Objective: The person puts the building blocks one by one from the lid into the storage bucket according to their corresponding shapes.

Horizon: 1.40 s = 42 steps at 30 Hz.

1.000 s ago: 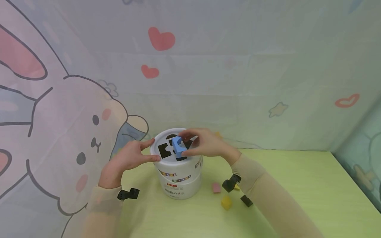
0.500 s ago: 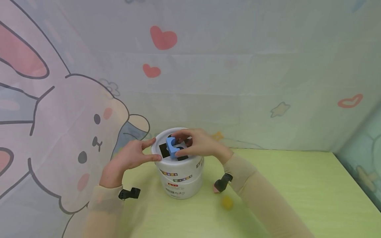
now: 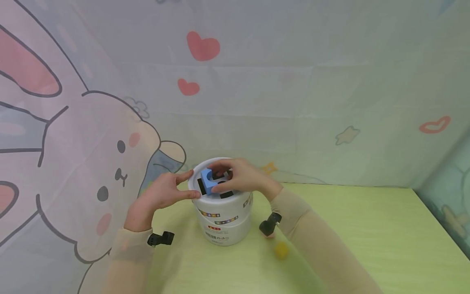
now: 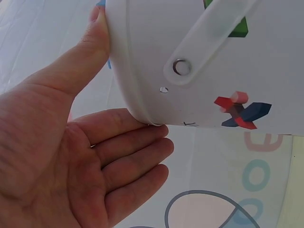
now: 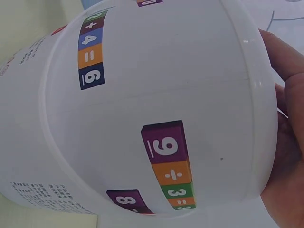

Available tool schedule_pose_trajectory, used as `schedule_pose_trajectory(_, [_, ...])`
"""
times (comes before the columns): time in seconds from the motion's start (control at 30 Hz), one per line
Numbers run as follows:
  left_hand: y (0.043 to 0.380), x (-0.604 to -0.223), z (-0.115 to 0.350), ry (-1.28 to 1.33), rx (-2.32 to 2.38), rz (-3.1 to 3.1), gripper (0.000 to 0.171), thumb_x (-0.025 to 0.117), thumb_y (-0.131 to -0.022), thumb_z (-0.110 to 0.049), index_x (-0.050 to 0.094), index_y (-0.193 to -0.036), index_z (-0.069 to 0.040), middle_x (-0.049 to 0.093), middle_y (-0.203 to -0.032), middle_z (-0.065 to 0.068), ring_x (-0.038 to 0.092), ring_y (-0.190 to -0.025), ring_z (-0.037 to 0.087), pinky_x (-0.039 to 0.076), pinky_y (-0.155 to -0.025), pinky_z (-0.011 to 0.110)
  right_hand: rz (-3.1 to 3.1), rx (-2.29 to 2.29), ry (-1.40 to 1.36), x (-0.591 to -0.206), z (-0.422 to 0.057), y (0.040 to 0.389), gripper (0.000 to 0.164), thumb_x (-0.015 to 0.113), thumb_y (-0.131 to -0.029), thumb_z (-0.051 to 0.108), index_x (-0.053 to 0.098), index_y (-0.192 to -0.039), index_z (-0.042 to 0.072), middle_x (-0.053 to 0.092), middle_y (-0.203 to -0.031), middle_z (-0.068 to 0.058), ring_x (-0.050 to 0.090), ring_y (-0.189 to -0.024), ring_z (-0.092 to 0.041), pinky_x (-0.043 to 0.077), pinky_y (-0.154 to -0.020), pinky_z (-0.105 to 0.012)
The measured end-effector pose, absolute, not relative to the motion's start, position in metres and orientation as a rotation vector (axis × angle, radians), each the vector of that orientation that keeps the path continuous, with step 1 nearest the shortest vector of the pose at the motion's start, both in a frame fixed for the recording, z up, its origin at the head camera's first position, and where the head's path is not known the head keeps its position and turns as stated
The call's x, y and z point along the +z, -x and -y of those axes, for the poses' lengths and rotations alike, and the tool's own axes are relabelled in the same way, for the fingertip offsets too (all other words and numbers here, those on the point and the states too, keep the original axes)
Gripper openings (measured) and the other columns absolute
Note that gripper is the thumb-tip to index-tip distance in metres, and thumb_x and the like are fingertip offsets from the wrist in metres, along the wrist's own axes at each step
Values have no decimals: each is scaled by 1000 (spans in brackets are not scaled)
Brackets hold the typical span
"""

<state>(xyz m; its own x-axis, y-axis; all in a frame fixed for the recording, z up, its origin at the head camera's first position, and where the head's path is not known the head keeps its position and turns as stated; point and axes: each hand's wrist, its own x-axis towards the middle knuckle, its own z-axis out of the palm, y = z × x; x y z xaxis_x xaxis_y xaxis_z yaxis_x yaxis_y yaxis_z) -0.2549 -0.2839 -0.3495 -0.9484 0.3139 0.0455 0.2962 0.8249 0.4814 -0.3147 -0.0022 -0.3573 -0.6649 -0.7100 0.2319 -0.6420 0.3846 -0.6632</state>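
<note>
While our left hand [image 3: 165, 191], spread wide, steadies the round white plastic bucket [image 3: 229, 213], our right hand [image 3: 244, 175] pinches the notched blue block [image 3: 206, 182] over its black top openings [image 3: 201, 187]; we should align edges before pressing.

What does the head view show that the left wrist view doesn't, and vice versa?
Head only: the right hand, the dark cutouts in the lid, and the yellow block.

Left wrist only: the handle end with its round rivet, and the red-and-navy plane print.

Both: the left hand touching the rim of the white bucket, plus parts of the printed backdrop. The blue block is plain in the head view; blue slivers in the left wrist view may be it, but I can't tell.
</note>
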Motion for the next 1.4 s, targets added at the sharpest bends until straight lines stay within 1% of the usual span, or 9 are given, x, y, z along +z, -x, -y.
schedule_pose_trajectory(0.13, [255,-351,284,-491,771,-2969,100,83,-87,-64,46,-162,-9,50,-159,19,52,-143,41,50,-103,59,-2538,-1143,1232,-357,6,316,68,89,-89,41,64,-148,20,71,-124,2,66,-112,-15,53,-96,-32])
schedule_pose_trajectory(0.3, [254,-351,283,-501,786,-2963,99,82,-88,-63,46,-162,-7,49,-160,20,50,-144,42,49,-105,60,-2510,-1163,1237,-357,10,316,66,90,-89,37,64,-147,17,71,-124,1,65,-113,-14,55,-100,-42])
schedule_pose_trajectory(0.37, [254,-351,283,-509,791,-2963,99,82,-88,-63,46,-161,-7,50,-159,20,50,-144,43,49,-105,60,-2500,-1171,1247,-357,11,316,66,90,-89,35,65,-147,16,71,-125,1,65,-115,-15,55,-101,-43])
schedule_pose_trajectory(0.57, [254,-351,285,-504,787,-2965,100,83,-87,-63,46,-162,-8,50,-159,19,51,-144,42,49,-105,60,-2526,-1157,1263,-357,15,314,65,90,-90,38,65,-147,19,71,-128,4,66,-117,-13,53,-100,-32])
schedule_pose_trajectory(0.63, [254,-351,285,-502,778,-2969,101,83,-86,-64,46,-162,-9,50,-159,19,51,-144,42,50,-104,60,-2537,-1150,1257,-357,17,315,65,90,-90,38,65,-147,19,71,-128,4,66,-117,-12,52,-101,-31])
schedule_pose_trajectory(0.83, [255,-351,286,-502,755,-2978,102,81,-87,-66,45,-162,-8,51,-158,22,56,-139,40,52,-97,54,-2583,-1088,1239,-359,21,316,65,90,-90,37,65,-147,17,72,-127,4,66,-116,-11,51,-102,-30])
schedule_pose_trajectory(1.1, [253,-350,286,-494,734,-2978,101,81,-87,-66,45,-162,-9,52,-157,23,61,-131,37,51,-87,47,-2585,-1076,1258,-359,22,314,66,90,-90,34,65,-147,14,72,-126,1,67,-116,-15,52,-102,-31])
schedule_pose_trajectory(1.23, [252,-350,286,-492,736,-2983,101,81,-87,-67,45,-162,-9,52,-157,22,60,-133,38,51,-88,48,-2590,-1062,1277,-359,21,313,65,90,-90,33,65,-147,13,72,-127,0,67,-117,-15,52,-102,-30])
schedule_pose_trajectory(1.4, [253,-350,287,-483,746,-2983,102,82,-86,-66,45,-162,-9,51,-158,20,57,-138,40,52,-92,51,-2578,-1087,1273,-360,21,314,61,88,-92,30,66,-146,11,71,-133,-1,66,-118,-14,52,-100,-30])
